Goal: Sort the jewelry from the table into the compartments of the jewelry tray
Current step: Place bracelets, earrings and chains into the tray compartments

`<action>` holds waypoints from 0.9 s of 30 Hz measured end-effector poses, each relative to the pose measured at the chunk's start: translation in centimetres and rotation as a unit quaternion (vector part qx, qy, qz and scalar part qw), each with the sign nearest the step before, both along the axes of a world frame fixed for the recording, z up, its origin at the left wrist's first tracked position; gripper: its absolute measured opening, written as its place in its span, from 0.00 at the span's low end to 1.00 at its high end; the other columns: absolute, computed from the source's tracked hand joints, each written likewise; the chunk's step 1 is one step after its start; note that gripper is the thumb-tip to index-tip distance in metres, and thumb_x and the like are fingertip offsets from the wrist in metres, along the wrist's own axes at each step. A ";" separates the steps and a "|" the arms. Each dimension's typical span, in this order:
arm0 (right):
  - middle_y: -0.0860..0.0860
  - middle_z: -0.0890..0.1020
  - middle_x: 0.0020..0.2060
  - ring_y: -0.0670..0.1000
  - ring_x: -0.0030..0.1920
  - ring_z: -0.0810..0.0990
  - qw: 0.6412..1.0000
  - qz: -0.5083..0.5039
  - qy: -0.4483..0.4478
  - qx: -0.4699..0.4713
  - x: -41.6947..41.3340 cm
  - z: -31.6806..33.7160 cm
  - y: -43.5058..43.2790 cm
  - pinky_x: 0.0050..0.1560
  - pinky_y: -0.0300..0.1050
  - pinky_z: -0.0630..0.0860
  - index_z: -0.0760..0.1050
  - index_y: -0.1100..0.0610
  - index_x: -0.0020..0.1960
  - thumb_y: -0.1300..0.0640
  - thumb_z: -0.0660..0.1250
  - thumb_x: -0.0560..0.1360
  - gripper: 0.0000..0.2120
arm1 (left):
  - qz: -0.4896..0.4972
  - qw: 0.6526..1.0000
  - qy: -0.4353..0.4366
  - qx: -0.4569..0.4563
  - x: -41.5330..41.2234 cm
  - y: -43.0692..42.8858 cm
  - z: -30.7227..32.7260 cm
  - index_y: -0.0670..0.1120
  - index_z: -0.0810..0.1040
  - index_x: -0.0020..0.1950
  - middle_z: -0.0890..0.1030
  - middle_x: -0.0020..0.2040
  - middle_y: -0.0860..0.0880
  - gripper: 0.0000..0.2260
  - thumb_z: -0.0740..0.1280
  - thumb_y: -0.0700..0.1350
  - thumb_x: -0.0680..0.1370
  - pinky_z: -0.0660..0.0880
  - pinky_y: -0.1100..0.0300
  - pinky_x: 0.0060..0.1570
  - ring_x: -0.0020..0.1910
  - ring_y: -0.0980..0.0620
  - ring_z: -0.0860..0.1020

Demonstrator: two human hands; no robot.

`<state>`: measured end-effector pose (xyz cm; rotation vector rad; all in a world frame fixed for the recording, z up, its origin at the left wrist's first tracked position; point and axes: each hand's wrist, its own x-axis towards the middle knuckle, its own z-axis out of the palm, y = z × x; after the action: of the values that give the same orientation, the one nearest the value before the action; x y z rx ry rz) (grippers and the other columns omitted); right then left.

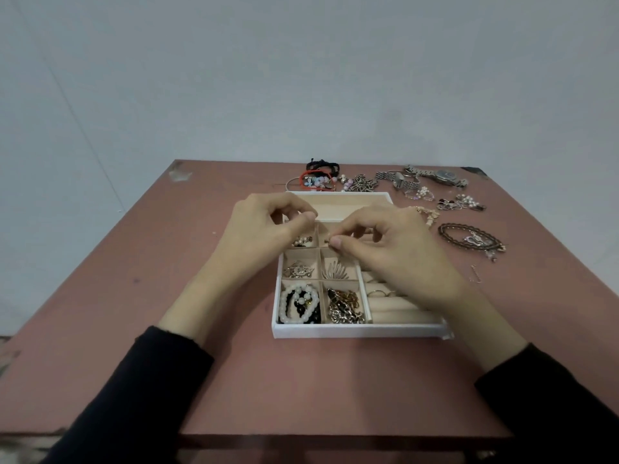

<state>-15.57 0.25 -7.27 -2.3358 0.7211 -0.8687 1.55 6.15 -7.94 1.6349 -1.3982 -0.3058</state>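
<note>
**A:** Where is the piece being sorted?

**B:** A small metal piece [330, 242] is pinched between the thumb and forefinger of the right grip [392, 249]. It is held above the far middle compartment of the jewelry tray [355, 330].

**A:** And the left grip?

**B:** The left grip [264, 226] is held just beside it, over the tray's far left part. Its fingers are curled, with thumb and forefinger tips brought together. Whether anything is held there cannot be told.

**A:** What is seen in the tray?

**B:** A white bead bracelet [288, 304] is coiled with black beads in the near left compartment, and a chain pile [345, 308] is heaped in the next one. Behind these, a silver brooch [298, 270] and a leaf-shaped piece [336, 269] are laid in separate compartments. A ring [378, 293] is set among the padded rolls, which are partly hidden by the right wrist.

**A:** And around it?

**B:** More jewelry is spread on the pink counter [134, 262] beyond and to the right of the tray. A red cord bracelet [305, 182] and a black braided bracelet [323, 166] are seen there, along with a watch [442, 176] and a brown beaded strand [469, 237]. The watch dial is too small to be read.
</note>
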 end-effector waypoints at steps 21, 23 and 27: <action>0.46 0.74 0.36 0.48 0.45 0.69 0.979 -0.022 0.134 -0.152 0.5 -1.1 -0.7 0.44 0.41 0.64 0.83 0.47 0.48 0.56 0.67 0.73 0.08 | 0.017 1.000 0.000 -0.024 0.2 -0.3 -0.5 0.55 0.81 0.40 0.77 0.29 0.61 0.04 0.69 0.47 0.73 0.64 0.66 0.32 0.30 0.60 0.69; 0.46 0.74 0.36 0.47 0.45 0.69 0.982 -0.025 0.122 -0.140 0.4 -1.0 -0.7 0.44 0.42 0.65 0.83 0.48 0.47 0.56 0.66 0.73 0.08 | 0.010 1.000 0.002 -0.029 -0.1 -0.2 -0.5 0.54 0.82 0.42 0.78 0.31 0.57 0.04 0.69 0.46 0.73 0.65 0.68 0.32 0.31 0.59 0.70; 0.46 0.77 0.38 0.44 0.45 0.71 0.989 -0.037 0.101 -0.102 -0.9 -0.6 -1.3 0.47 0.41 0.66 0.82 0.49 0.48 0.57 0.66 0.74 0.07 | -0.024 0.999 -0.005 -0.026 -1.4 -0.2 0.2 0.51 0.83 0.44 0.77 0.32 0.55 0.04 0.68 0.44 0.74 0.66 0.71 0.32 0.31 0.60 0.71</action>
<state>-16.45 -1.05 -7.84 -2.6215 0.8425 -0.7759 0.11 5.94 -7.73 1.5651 -1.4433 -0.2862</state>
